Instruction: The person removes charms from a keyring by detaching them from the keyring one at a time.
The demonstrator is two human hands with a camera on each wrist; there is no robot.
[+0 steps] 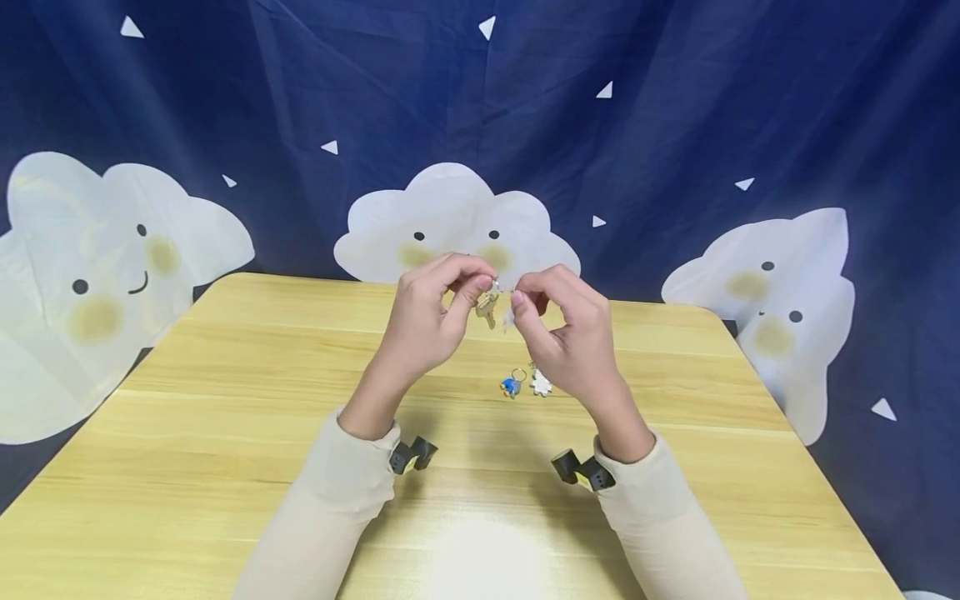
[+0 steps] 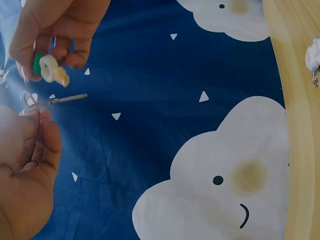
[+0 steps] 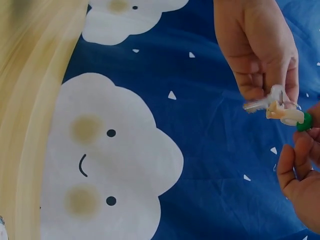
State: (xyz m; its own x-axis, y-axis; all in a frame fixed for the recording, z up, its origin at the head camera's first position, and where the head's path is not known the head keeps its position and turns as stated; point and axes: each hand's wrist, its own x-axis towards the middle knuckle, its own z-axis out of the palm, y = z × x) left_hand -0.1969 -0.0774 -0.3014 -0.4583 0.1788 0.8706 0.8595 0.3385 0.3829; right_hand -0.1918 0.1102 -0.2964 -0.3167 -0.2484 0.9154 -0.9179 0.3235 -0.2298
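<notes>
Above the table's far half, my left hand (image 1: 427, 312) pinches a thin metal key ring (image 2: 30, 99) between thumb and forefinger. From it hangs a key (image 1: 486, 311), seen edge-on in the left wrist view. Close by on the right, my right hand (image 1: 576, 329) pinches a small keychain charm (image 2: 50, 69) by its green end; the rest of the charm is white and pale orange. In the right wrist view the charm (image 3: 290, 115) overlaps the key ring, so whether they are joined I cannot tell.
Below the hands, a blue-grey charm (image 1: 512, 386) with a ring and a white flower-like charm (image 1: 541, 383) lie side by side on the wooden table (image 1: 225, 417). A dark blue curtain (image 1: 420, 92) with clouds and triangles hangs behind the table's far edge.
</notes>
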